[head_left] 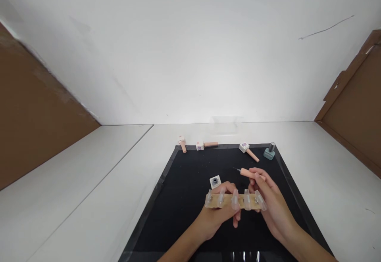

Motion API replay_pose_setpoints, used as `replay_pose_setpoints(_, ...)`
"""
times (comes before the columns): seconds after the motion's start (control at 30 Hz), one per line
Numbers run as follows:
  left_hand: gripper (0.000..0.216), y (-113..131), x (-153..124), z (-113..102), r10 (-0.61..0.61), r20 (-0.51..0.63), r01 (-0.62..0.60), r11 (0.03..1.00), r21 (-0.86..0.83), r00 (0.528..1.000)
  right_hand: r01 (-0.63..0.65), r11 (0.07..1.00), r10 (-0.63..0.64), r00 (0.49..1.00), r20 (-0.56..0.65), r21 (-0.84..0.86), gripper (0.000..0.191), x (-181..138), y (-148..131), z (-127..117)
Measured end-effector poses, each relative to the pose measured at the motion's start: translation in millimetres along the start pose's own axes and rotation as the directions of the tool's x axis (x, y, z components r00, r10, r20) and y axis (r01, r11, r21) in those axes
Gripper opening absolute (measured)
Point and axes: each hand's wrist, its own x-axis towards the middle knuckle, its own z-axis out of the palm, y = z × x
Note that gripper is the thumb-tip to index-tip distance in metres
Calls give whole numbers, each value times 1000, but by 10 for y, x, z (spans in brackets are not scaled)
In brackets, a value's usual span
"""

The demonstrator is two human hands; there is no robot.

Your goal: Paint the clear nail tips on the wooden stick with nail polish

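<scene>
My left hand (216,214) is closed around a tan strip (224,201) that carries several clear false nail tips (235,200) in a row. Between the fingers of my right hand (272,198) is a nail polish brush (248,173) with a peach handle, its dark bristles pointing left above the mat. The strip's right end lies in front of my right hand; whether they touch is unclear. Just behind my left hand stands an uncapped white nail polish bottle (214,182) with dark polish at its neck.
Along the back of the black mat (178,214) lie three white nail polish bottles with peach caps, the left bottle (181,140), middle bottle (200,146) and right bottle (244,147), plus a teal bottle (269,153). A white wall (190,56) rises behind, with brown side panels.
</scene>
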Motion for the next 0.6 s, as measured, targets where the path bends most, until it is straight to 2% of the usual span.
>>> replay_pose_setpoints(0.1,35,9,-22,-39,48,53,-50,998,23,997,173,985,-172,985,-25,13,30,81,-100,-67)
replay_pose_setpoints(0.2,30,35,-43,-73,45,100,-49,998,41,994,330,942,-330,944,17,-64,31,108,-213,-130)
replay_pose_setpoints(0.3,29,47,-54,-87,-2,123,-3,999,41,992,393,912,-378,917,130,-120,26,62,-286,-175)
replay_pose_setpoints(0.37,28,50,-59,-87,-20,142,15,999,39,990,422,896,-378,889,260,-139,23,19,-302,-199)
replay_pose_setpoints(0.43,26,56,-63,-81,-33,150,24,998,59,988,475,866,-381,830,408,-157,20,-15,-298,-216)
replay_pose_setpoints(0.5,26,71,-66,-70,-51,148,36,994,100,988,565,809,-415,744,523,-162,18,-37,-285,-222)
replay_pose_setpoints(0.6,27,97,-63,-55,-70,136,48,986,163,988,690,704,-473,632,614,-168,19,-56,-276,-205)
